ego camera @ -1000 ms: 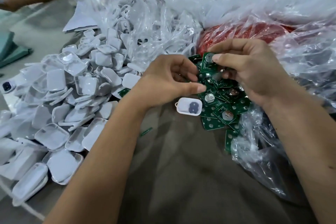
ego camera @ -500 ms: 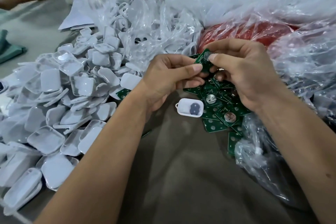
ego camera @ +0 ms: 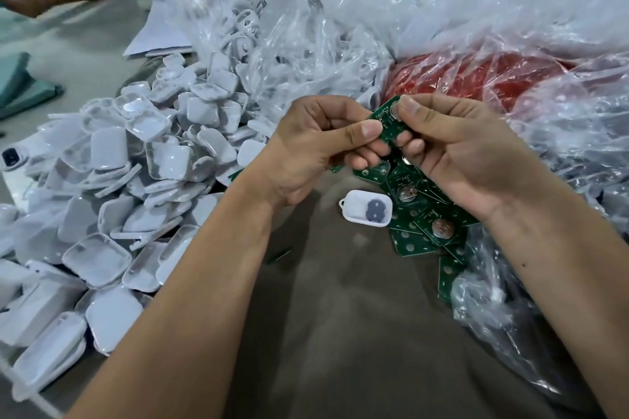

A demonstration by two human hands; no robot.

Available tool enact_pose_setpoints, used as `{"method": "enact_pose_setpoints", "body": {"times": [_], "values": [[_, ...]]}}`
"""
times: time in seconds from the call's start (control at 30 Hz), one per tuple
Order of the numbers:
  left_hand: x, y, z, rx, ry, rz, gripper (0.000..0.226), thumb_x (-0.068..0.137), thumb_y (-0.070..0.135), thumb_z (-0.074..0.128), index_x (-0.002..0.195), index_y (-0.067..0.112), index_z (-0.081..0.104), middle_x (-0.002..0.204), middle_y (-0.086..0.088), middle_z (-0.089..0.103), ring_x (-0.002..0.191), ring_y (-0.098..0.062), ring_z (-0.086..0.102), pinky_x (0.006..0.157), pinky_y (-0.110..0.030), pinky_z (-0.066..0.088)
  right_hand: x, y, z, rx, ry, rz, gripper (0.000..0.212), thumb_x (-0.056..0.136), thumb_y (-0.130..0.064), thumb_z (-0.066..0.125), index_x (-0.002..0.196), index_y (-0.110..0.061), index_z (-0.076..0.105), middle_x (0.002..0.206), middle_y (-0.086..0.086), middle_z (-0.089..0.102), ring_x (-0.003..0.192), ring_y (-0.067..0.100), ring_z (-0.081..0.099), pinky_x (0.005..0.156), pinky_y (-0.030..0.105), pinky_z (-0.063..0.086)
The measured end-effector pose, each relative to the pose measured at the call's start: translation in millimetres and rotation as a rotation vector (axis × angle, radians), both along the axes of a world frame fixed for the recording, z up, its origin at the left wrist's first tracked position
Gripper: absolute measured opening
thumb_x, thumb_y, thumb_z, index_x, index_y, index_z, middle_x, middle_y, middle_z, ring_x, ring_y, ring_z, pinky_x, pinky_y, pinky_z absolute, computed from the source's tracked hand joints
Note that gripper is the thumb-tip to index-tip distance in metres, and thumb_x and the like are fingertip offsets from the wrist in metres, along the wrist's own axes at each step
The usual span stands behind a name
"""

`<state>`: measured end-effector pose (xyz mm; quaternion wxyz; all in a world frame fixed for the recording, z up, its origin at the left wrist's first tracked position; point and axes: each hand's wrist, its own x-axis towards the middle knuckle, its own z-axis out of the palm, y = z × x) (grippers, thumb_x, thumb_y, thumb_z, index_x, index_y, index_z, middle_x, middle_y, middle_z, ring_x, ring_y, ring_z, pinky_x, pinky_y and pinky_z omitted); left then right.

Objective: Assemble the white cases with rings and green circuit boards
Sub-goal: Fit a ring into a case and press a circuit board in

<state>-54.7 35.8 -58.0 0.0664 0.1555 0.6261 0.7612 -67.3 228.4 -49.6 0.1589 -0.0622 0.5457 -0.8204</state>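
White case shells [ego camera: 112, 180] are lying heaped left of the open case [ego camera: 367, 211]; the left hand [ego camera: 316, 150] is pinching a green circuit board [ego camera: 386, 122] above that case; the right hand [ego camera: 463, 150] is gripping the same board's far end; loose boards [ego camera: 429, 224] are lying just right of the case, against clear plastic bags [ego camera: 510, 309].

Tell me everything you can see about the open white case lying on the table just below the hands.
The open white case is a small rounded-rectangle shell of what looks like white plastic, lying open side up on the grey table. A small loop sticks out at its left end. Inside sits a dark grey pad with two lobes. Its right edge meets the pile of green circuit boards. Neither hand touches it.
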Motion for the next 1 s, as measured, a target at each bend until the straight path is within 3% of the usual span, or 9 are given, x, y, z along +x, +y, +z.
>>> {"method": "enact_pose_setpoints", "body": {"times": [0.27, 0.37, 0.53, 0.67, 0.77, 0.87, 1.0], "values": [[1.7, -1.0, 5.4, -0.013, 0.008, -0.02, 0.011, 0.085, 0.013, 0.071, 0.075, 0.014, 0.076, 0.074, -0.009, 0.075, 0.058, -0.012, 0.068, 0.054, -0.017, 0.053, 2.4, -2.2, 2.9, -0.107, -0.039, 0.057, 0.013, 0.085, -0.016, 0.07, 0.078, -0.012, 0.079, 0.075, -0.001, 0.068, 0.064, 0.006, 0.058, 0.053, 0.011, 0.048], [0.5, -4.2, 8.1, -0.035, 0.023, -0.036, 0.024, 0.09, 0.007, 0.066, 0.071, 0.018, 0.076, 0.071, -0.006, 0.074, 0.056, -0.01, 0.066, 0.052, -0.016, 0.05, 3.5, -4.7, 3.4, -0.181, -0.055, 0.097, 0.011, 0.089, -0.014, 0.067, 0.085, -0.007, 0.075, 0.081, 0.003, 0.066, 0.067, 0.007, 0.057, 0.054, 0.012, 0.047], [0.9, -8.8, 11.4, -0.009, 0.067, -0.007, 0.023, 0.091, 0.006, 0.064, 0.073, 0.017, 0.072, 0.068, -0.004, 0.071, 0.053, -0.009, 0.061, 0.047, -0.015, 0.044, 0.7, -2.7, 2.6, -0.326, -0.199, 0.043, 0.014, 0.099, -0.015, 0.06, 0.096, -0.001, 0.064, 0.082, 0.007, 0.067, 0.071, 0.008, 0.056, 0.054, 0.014, 0.05], [2.0, -27.0, 16.9, -0.121, 0.042, -0.015, 0.019, 0.082, 0.015, 0.074, 0.066, 0.017, 0.065, 0.059, -0.004, 0.06, 0.047, -0.015, 0.042, 0.039, -0.018, 0.024, -0.5, 5.2, 4.3, -0.209, -0.13, -0.092, 0.018, 0.105, -0.017, 0.054, 0.105, -0.003, 0.066, 0.088, 0.007, 0.073, 0.08, 0.014, 0.068, 0.058, 0.016, 0.052], [1.4, -33.1, 17.9, -0.073, 0.016, -0.003, 0.03, 0.086, 0.027, 0.065, 0.06, 0.013, 0.059, 0.052, -0.007, 0.045, 0.053, -0.019, 0.024, 0.042, -0.026, 0.012, 2.6, 2.0, 5.8, -0.144, -0.072, -0.067, 0.018, 0.106, -0.012, 0.049, 0.108, -0.002, 0.063, 0.093, 0.012, 0.078, 0.083, 0.016, 0.073, 0.058, 0.015, 0.052], [-1.0, -34.8, 17.1, -0.128, 0.026, 0.132, 0.043, 0.095, 0.027, 0.057, 0.054, 0.013, 0.055, 0.048, -0.006, 0.039, 0.053, -0.022, 0.02, 0.044, -0.022, 0.015, 3.2, 1.0, 6.5, -0.047, -0.031, -0.081, 0.008, 0.091, -0.009, 0.062, 0.098, -0.009, 0.068, 0.089, 0.008, 0.075, 0.074, 0.012, 0.061, 0.055, 0.017, 0.045], [-3.3, -33.8, 12.5, -0.24, 0.065, 0.291, 0.04, 0.095, 0.035, 0.06, 0.061, 0.012, 0.058, 0.053, -0.004, 0.048, 0.048, -0.017, 0.035, 0.043, -0.02, 0.026, 2.6, 1.1, 6.0, 0.065, 0.029, -0.084, 0.03, 0.077, -0.009, 0.07, 0.107, -0.008, 0.071, 0.083, 0.005, 0.072, 0.069, 0.008, 0.055, 0.05, 0.017, 0.039]]}}
